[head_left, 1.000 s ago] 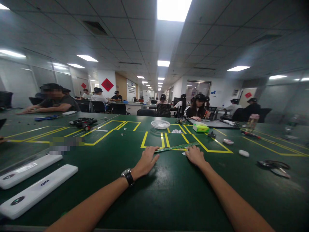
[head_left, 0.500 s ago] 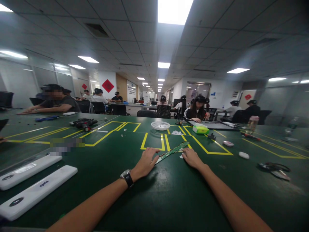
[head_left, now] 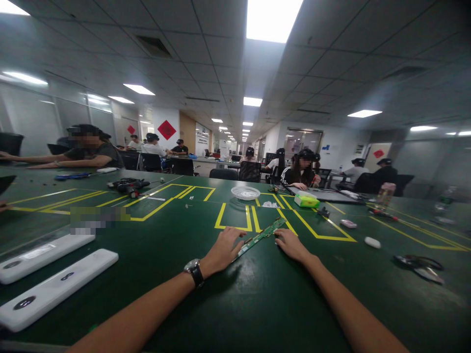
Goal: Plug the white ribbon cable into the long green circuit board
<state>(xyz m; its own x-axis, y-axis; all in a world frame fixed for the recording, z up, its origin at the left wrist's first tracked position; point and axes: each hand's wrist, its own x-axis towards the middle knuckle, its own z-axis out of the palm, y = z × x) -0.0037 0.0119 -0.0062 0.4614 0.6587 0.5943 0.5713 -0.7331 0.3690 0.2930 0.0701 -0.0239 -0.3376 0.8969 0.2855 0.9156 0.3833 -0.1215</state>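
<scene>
A long, narrow green circuit board (head_left: pixel 260 236) slants up to the right above the dark green table. My left hand (head_left: pixel 223 249), with a watch (head_left: pixel 194 271) on its wrist, grips the board's near left end between thumb and fingers. Close to the board's right part is my right hand (head_left: pixel 290 244), its fingers curled and pressed together at the lower edge. Whatever its fingertips hold is too small to make out.
Two long white casings (head_left: pixel 61 289) lie at the left. Ahead stand a clear plastic dish (head_left: pixel 245 193) and a green-yellow packet (head_left: pixel 306 200). A power drill (head_left: pixel 129 186) lies at the far left, a cable (head_left: pixel 419 263) at the right. Several people sit beyond.
My right hand has drawn slightly left and down along the board's edge. A small white bit that showed under its fingers is out of sight. My left hand keeps its grip.
</scene>
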